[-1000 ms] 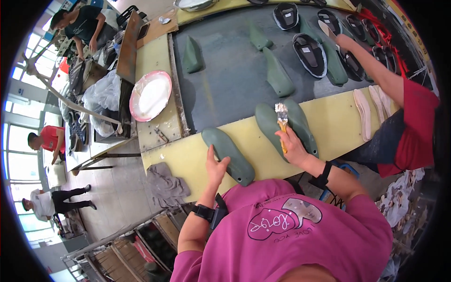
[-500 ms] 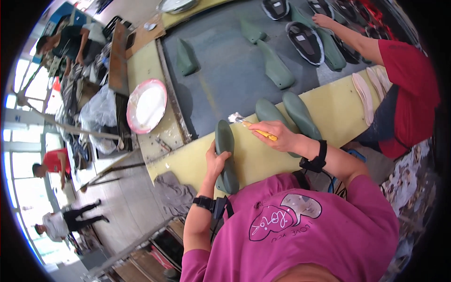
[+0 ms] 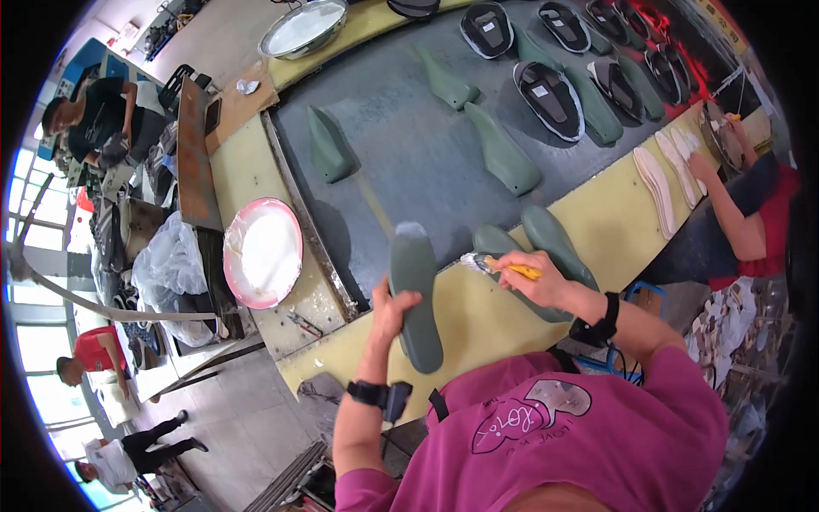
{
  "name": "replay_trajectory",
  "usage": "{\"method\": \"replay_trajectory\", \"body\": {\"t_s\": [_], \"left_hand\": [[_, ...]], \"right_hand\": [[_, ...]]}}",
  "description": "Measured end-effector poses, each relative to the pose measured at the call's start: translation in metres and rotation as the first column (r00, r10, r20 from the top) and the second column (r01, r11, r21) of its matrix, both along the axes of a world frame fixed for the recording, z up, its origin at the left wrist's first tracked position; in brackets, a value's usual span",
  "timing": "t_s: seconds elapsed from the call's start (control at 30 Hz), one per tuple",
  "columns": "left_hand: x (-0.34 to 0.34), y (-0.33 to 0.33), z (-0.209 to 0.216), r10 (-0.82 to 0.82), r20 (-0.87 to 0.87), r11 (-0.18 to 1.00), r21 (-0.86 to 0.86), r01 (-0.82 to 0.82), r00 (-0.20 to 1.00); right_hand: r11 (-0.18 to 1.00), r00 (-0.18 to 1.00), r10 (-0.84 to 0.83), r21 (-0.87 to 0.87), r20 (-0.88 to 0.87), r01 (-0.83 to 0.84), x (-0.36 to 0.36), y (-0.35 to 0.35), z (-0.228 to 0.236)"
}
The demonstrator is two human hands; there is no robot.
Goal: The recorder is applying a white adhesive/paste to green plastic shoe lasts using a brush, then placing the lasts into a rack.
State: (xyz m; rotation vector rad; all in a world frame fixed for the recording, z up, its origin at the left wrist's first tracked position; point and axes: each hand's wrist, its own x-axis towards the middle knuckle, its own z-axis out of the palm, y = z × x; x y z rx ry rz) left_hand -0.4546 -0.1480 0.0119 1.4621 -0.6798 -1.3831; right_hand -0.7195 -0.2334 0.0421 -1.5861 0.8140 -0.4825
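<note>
Broadly, the worktable (image 3: 375, 128) spreads a dull slate-grey top, scuffed and clouded with pale smears. Along its near side runs a smooth, pale yellow board (image 3: 478, 333). To the left sits a round basin (image 3: 256, 300) with a pink rim, holding thick white paste (image 3: 271, 252) smeared up its inner wall. The held shoe last (image 3: 418, 264) is a long green form, smooth and gently waisted, rounded at both ends, with a thin white film on its far tip; it points away from the body, over the seam between grey top and yellow board. Two similar lasts (image 3: 553, 239) lie side by side to its right. The left hand (image 3: 391, 311) is clamped on the held one about its middle, thumb laid across the upper face, the other fingers mostly hidden at the left edge. The right hand (image 3: 536, 282), well apart from the left, is closed around a brush (image 3: 490, 265), knuckles up, forearm slanting in from the lower right. The brush's yellow handle pokes out past the fingers, and its short bristles, clotted with white, point left, near the held last but not touching it.
</note>
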Motion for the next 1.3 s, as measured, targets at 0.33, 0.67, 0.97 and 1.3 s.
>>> {"method": "replay_trajectory", "body": {"t_s": [0.33, 0.67, 0.97, 1.3], "left_hand": [[0.077, -0.137, -0.089, -0.130, 0.740, 0.990, 0.135, 0.043, 0.661], [0.048, -0.059, -0.100, -0.142, 0.844, 0.986, 0.074, 0.150, 0.517], [-0.011, 0.112, -0.038, 0.254, 0.787, 0.967, -0.196, -0.162, 0.562], [0.036, 0.252, -0.032, 0.172, 0.983, 0.786, -0.097, -0.611, 0.064]], "right_hand": [[0.930, 0.991, -0.127, -0.354, -0.050, 0.102, -0.027, 0.035, -0.008], [0.702, 0.991, -0.086, -0.712, -0.103, -0.013, -0.049, 0.030, -0.005], [0.749, 0.960, 0.274, -0.640, 0.062, -0.172, 0.021, 0.046, 0.040], [0.468, 0.739, 0.673, -0.766, -0.015, -0.442, 0.154, 0.083, 0.016]]}}
